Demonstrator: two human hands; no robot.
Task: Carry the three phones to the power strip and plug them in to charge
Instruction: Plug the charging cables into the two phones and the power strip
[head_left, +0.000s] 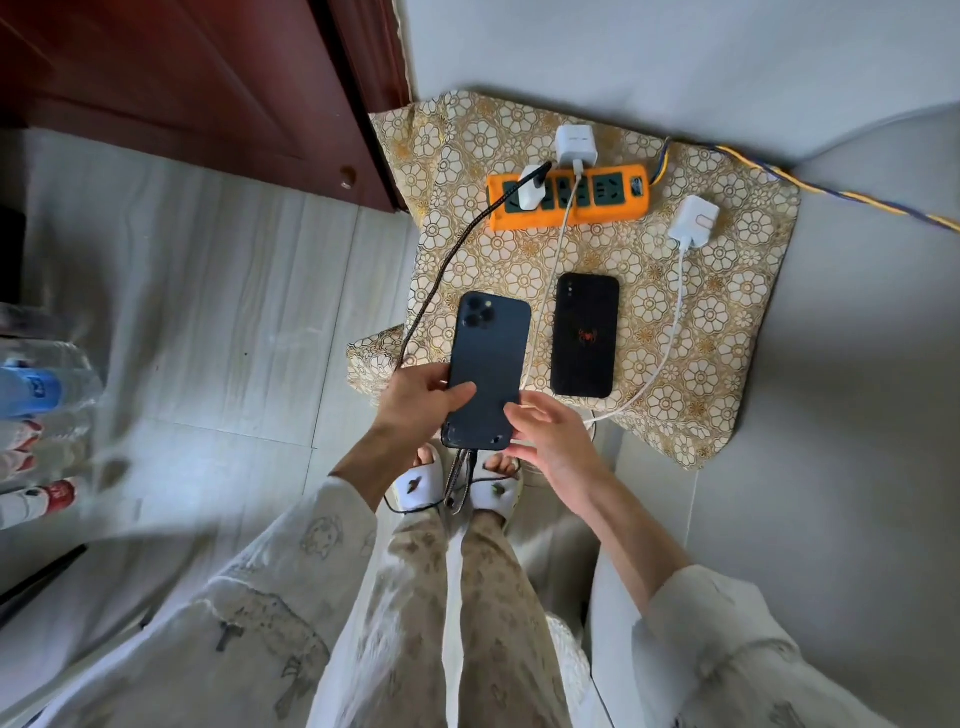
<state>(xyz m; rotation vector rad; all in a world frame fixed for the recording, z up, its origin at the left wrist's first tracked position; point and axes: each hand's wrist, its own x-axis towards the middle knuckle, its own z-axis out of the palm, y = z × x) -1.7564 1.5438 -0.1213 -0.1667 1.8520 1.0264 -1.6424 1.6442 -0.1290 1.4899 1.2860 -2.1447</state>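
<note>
The left hand (415, 397) grips a dark blue phone (488, 369) by its lower left edge, thumb laid across the back, camera lenses pointing toward twelve o'clock. The right hand (550, 436) is open, fingers spread, its fingertips just beside the phone's lower right corner; whether they touch it cannot be told. A braided dark cable (441, 275) hangs from the phone's bottom edge, loops at six o'clock above the person's white slippers (415, 488), and also runs up at eleven o'clock to a white plug (531, 188) seated in the orange power strip (569, 196).

At two o'clock from the held phone, a black phone (586, 335) with a red spider mark lies face down on a floral patterned cloth (727, 322). A white cable (550, 270) passes between the two phones from a second white charger (575, 145) plugged into the strip. At one o'clock from the black phone, a third white charger (693, 221) lies loose on the cloth beside the strip, its white cord (670, 332) curving down toward the right hand. A yellow and blue braided cord (831, 189) leaves the strip toward three o'clock. A dark red wooden door (208, 78) stands at ten o'clock.
</note>
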